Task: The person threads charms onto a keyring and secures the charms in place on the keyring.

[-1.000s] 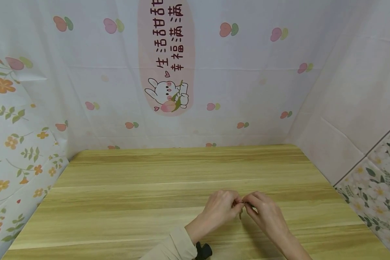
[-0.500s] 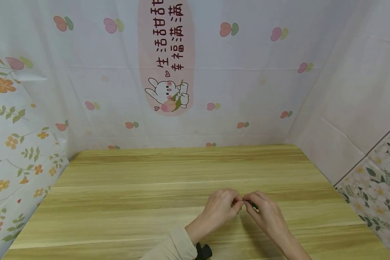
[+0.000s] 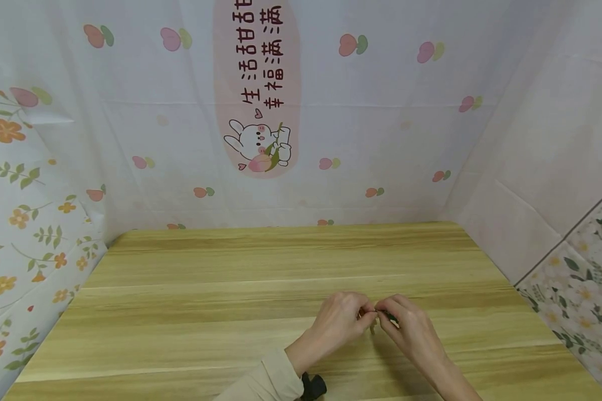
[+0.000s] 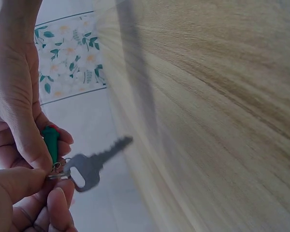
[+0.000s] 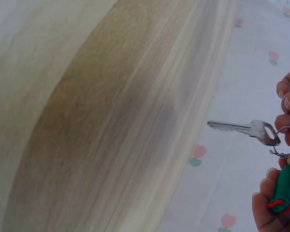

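My left hand (image 3: 343,317) and right hand (image 3: 411,328) meet fingertip to fingertip over the table. Between them is a metal key ring (image 5: 286,129), which the left thumb and fingers pinch at its edge. A silver key (image 4: 92,170) hangs from the ring with its toothed blade pointing away from the hands. The right hand holds a green keychain charm (image 5: 285,183) with a red band, linked to the ring by a short chain (image 5: 280,154). In the head view the key (image 3: 373,327) shows only as a small dark shape below the fingertips.
The wood-grain table (image 3: 231,312) stretches out under both hands. A black object (image 3: 314,386) lies beside the left sleeve cuff at the near edge. Printed cloth (image 3: 381,133) hangs at the back and sides.
Both hands stay almost in place with small fingertip shifts. The hanging key tilts up out of sight behind the fingers, then dangles down again.
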`<state>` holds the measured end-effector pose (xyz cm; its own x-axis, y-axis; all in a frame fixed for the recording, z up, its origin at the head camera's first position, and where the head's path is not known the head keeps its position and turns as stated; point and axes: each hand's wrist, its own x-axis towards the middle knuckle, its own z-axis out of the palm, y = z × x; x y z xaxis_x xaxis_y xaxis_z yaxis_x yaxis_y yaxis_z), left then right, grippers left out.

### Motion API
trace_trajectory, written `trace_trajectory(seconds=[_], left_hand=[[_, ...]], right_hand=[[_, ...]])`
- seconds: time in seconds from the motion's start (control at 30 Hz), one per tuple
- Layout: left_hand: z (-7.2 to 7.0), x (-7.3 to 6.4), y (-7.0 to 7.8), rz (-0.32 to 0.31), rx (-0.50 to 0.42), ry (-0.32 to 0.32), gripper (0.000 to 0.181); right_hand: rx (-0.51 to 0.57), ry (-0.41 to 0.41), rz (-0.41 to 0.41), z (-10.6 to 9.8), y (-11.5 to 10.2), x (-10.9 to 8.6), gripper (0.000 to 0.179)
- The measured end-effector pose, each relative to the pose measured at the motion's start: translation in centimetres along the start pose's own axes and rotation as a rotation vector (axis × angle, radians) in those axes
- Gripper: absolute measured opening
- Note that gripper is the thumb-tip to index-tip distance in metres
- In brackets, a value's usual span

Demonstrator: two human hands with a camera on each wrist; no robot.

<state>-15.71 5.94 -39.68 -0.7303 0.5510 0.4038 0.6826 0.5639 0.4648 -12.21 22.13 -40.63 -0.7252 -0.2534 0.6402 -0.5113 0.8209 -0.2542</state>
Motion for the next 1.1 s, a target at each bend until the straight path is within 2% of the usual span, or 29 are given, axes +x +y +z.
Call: trace_trajectory(seconds=[0.17,0.43,0.73,0.87,1.1], left_hand=[[0.00,0.00,0.01,-0.009,-0.015,0.011,0.009],[-0.08,-0.09,0.05,-0.005,-0.031,0.055,0.008],[-0.04,-0.27,-0.02,0.010,-0.006,0.085,0.008],[-0.12,-0.22,-0.01,0.006,-0.016,0.063,0.008],[-0.16,-0.18,-0.14,-0.017,-0.055,-0.002,0.008]], right_hand=[[0.012,-0.010,0.006,0.00,0.04,0.06,0.024],[0.098,-0.012,0.072,0.01,0.08,0.11,0.023],[0.168,-0.032,0.090,-0.26,0.15,0.05,0.023],[0.164,-0.019,0.080,-0.36,0.07,0.09,0.026],[0.048,-0.011,-0.005,-0.08,0.02,0.10,0.029]])
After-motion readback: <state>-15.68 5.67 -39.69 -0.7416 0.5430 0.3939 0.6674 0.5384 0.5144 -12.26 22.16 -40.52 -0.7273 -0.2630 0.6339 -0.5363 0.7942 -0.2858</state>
